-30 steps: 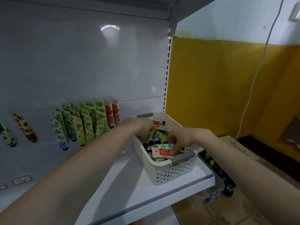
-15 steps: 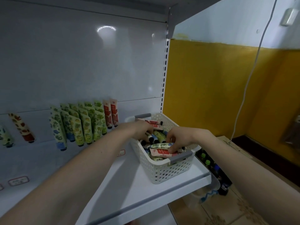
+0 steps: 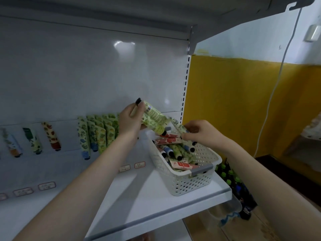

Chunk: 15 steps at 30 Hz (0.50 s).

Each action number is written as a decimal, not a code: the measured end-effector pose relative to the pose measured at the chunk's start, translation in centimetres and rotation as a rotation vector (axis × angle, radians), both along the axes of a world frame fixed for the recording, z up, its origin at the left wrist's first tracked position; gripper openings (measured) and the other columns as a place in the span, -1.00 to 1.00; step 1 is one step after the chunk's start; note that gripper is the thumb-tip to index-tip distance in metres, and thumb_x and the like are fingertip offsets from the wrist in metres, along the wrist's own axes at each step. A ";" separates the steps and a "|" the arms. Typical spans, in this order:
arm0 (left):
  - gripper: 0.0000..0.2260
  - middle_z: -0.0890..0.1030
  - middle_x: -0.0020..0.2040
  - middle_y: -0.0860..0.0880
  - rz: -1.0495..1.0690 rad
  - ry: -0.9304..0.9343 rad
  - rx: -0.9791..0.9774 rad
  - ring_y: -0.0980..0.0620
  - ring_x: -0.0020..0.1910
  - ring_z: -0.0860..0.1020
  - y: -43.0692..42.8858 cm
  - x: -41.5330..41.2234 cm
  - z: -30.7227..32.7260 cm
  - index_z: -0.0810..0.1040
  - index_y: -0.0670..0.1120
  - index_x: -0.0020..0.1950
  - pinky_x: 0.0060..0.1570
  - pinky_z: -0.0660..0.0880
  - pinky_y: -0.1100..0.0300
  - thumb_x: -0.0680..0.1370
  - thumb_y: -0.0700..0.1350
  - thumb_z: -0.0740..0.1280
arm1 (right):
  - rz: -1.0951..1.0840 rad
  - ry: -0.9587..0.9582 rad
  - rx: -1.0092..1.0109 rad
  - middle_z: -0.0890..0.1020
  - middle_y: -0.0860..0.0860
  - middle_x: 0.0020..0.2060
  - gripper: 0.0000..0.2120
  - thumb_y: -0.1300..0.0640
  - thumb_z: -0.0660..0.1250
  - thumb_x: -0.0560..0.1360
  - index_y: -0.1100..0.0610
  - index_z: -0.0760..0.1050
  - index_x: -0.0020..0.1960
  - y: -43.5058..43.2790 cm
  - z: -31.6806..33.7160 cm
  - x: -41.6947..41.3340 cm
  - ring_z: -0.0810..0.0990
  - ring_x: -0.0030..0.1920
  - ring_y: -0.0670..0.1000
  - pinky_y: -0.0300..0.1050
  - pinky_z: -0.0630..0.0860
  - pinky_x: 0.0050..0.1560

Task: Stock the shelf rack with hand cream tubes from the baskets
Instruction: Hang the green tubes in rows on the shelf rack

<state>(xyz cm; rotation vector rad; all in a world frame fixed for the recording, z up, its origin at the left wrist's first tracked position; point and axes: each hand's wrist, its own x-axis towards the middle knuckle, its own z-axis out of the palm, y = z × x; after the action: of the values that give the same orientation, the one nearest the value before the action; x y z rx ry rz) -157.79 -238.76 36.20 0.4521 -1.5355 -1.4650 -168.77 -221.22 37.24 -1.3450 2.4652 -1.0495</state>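
A white perforated basket (image 3: 189,181) stands on the right end of the white shelf (image 3: 152,204), full of several hand cream tubes (image 3: 175,150). My left hand (image 3: 129,120) is raised above the basket's far end and grips a bunch of green-patterned tubes (image 3: 153,117) with black caps. My right hand (image 3: 201,132) hovers over the basket's far right side and pinches one green-patterned tube (image 3: 178,126). A row of green tubes (image 3: 97,133) leans against the rack's back panel to the left of my left hand.
More tubes (image 3: 32,140) stand spaced along the back panel further left, with price labels (image 3: 46,186) on the shelf. A yellow wall (image 3: 243,110) and a hanging white cable (image 3: 271,101) lie to the right. Bottles (image 3: 232,181) stand on the floor below.
Both hands have come up out of the basket. The left lifted a bunch of green tubes above it, and the right picked up a single tube. The camera has tilted up.
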 end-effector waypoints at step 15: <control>-0.80 0.48 -0.25 -0.03 0.157 -0.102 0.069 0.04 -0.36 0.52 -0.7 19.0 -1.9 0.44 -0.15 -0.12 -0.37 0.49 0.16 0.53 -0.02 0.32 | 0.261 -0.751 -0.404 0.57 0.11 -0.18 -0.82 0.33 0.30 0.49 0.19 0.46 0.08 -6.8 -2.1 15.2 0.61 -0.31 -0.01 -0.16 0.59 -0.21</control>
<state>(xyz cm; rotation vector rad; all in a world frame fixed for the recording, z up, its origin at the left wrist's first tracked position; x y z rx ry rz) -138.74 -239.50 34.29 0.6823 -1.4963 -1.3944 -153.59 -227.97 35.13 -1.0378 1.5490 -1.6533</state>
